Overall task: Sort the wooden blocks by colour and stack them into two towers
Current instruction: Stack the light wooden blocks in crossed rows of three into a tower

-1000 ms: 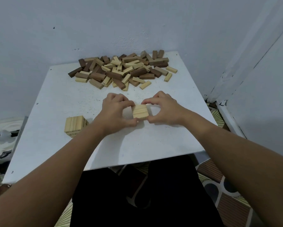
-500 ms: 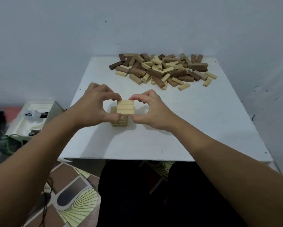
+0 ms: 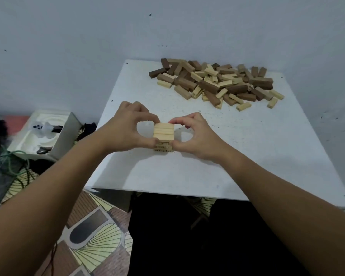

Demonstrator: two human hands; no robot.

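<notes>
Here both hands, left hand (image 3: pixel 125 130) and right hand (image 3: pixel 193 136), pinch the top layer (image 3: pixel 163 131) of the pale tower (image 3: pixel 163 147) between curled fingers and thumbs.

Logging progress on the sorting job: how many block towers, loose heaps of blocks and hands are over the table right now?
light tower: 1
dark tower: 0
loose mixed heap: 1
hands: 2, the left hand and right hand, both pinching the light tower
Total: 4
</notes>
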